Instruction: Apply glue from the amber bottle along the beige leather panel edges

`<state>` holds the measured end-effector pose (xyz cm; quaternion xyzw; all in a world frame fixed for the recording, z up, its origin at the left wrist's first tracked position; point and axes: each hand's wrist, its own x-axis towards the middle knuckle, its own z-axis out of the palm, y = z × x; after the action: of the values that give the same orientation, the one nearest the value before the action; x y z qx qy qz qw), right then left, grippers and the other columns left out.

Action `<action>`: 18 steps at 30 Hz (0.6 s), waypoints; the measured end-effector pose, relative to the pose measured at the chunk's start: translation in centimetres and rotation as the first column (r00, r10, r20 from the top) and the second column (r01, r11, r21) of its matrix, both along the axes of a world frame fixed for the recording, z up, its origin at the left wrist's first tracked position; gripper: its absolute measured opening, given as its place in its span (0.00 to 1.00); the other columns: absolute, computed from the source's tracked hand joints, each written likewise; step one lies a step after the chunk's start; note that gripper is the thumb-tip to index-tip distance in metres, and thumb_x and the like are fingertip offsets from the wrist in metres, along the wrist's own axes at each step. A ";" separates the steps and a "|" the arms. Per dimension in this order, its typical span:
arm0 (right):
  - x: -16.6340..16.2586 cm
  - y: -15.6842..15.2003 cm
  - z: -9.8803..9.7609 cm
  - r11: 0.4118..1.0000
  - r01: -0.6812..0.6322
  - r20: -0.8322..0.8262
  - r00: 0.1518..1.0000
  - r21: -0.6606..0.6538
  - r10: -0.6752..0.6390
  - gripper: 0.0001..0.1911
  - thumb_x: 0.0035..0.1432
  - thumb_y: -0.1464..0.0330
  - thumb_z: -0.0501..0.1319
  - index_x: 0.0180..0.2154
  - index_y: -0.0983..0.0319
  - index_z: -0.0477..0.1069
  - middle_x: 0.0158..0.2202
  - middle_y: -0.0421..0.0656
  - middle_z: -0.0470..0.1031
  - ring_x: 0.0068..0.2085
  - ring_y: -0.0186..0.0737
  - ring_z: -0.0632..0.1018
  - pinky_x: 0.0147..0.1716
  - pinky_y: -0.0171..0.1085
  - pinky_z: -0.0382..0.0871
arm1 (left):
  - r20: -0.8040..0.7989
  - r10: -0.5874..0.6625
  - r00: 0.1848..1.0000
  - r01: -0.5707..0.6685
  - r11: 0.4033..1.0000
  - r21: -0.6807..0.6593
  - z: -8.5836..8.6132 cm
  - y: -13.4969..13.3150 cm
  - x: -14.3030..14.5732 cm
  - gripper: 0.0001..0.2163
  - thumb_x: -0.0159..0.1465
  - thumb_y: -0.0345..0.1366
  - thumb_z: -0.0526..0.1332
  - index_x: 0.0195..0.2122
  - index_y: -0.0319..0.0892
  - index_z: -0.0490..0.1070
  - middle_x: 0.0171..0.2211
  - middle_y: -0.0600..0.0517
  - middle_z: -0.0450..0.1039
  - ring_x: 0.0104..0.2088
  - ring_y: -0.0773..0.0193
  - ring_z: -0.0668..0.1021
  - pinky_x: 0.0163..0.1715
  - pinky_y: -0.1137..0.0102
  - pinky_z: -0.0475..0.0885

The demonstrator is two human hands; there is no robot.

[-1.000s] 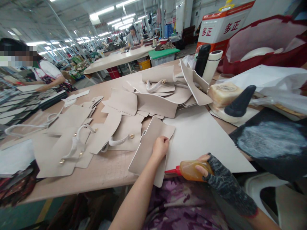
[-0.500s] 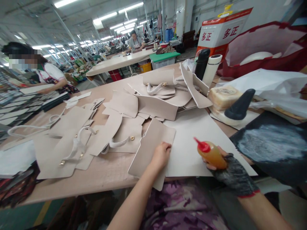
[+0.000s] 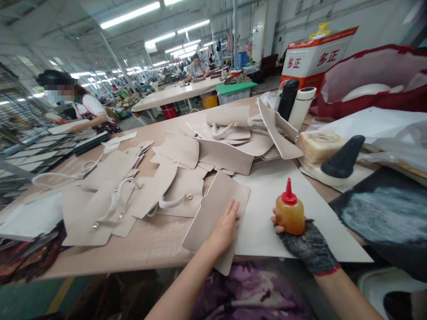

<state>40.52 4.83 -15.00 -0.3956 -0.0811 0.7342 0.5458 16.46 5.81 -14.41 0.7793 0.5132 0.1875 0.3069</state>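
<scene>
My left hand (image 3: 225, 230) lies on a beige leather panel (image 3: 208, 218), its fingers stretched out near the panel's right edge. The panel is slightly bent and its near end overhangs the table edge. In a grey knitted fingerless glove, my right hand (image 3: 305, 245) is wrapped round a squeeze bottle (image 3: 290, 213) of amber liquid. That bottle stands upright in my grip, red nozzle upward, over a large white sheet (image 3: 263, 195). Left of the panel lie several beige bag pieces with wrapped handles (image 3: 173, 201) and gold-coloured fittings.
A black-handled tool (image 3: 343, 158) rests beside a pale block (image 3: 320, 141) on the right. Behind them stand a black bottle (image 3: 288, 98), a white flask (image 3: 302, 106), a white-and-orange can (image 3: 310, 60) and a red bag (image 3: 370, 98). A co-worker (image 3: 86, 106) handles panels at far left.
My left hand's fingers have straightened from a curl on the panel. The bottle in my right hand has turned from tilted left to upright. The whole view has shifted slightly.
</scene>
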 end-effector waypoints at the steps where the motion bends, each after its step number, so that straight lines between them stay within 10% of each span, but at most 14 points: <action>1: 0.1 0.0 -0.1 0.999 -0.019 0.024 1.000 0.034 0.018 0.13 0.50 0.62 0.54 0.36 0.56 0.73 0.33 0.45 0.76 0.31 0.45 0.76 0.24 0.41 0.71 | 0.000 -0.011 1.000 0.011 1.000 -0.023 0.3 0.6 0.1 0.28 0.56 0.20 0.50 0.59 0.42 0.56 0.62 0.42 0.53 0.44 0.64 0.75 0.49 0.66 0.70; 6: -0.1 -0.2 -0.3 0.999 -0.031 -0.020 0.999 -0.011 0.031 0.15 0.52 0.60 0.54 0.36 0.58 0.73 0.32 0.47 0.76 0.30 0.44 0.76 0.27 0.41 0.73 | -0.052 -0.121 0.991 0.119 0.992 -0.030 1.3 2.7 0.5 0.14 0.58 0.23 0.51 0.41 0.39 0.72 0.56 0.44 0.64 0.52 0.56 0.70 0.52 0.65 0.65; 12: -0.2 -0.3 -0.4 0.997 0.021 -0.094 0.995 -0.080 -0.029 0.12 0.53 0.63 0.55 0.38 0.58 0.72 0.34 0.46 0.77 0.33 0.45 0.77 0.28 0.41 0.74 | -0.247 -0.205 0.947 0.218 0.976 0.028 2.4 1.9 0.7 0.17 0.62 0.30 0.50 0.51 0.45 0.67 0.57 0.46 0.63 0.48 0.50 0.71 0.48 0.59 0.66; 18: 1.3 1.7 -4.1 0.974 -0.224 0.058 0.972 -0.047 0.226 0.11 0.48 0.56 0.58 0.30 0.55 0.71 0.24 0.47 0.74 0.25 0.52 0.76 0.20 0.49 0.72 | -0.330 -0.129 0.935 0.196 0.964 0.179 4.4 1.4 -1.0 0.21 0.61 0.30 0.53 0.56 0.51 0.62 0.61 0.50 0.56 0.57 0.51 0.63 0.56 0.57 0.57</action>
<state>41.86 6.54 -19.13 -0.4177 -0.1276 0.7800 0.4482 15.46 7.24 -9.98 0.8669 0.4666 0.0874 0.1521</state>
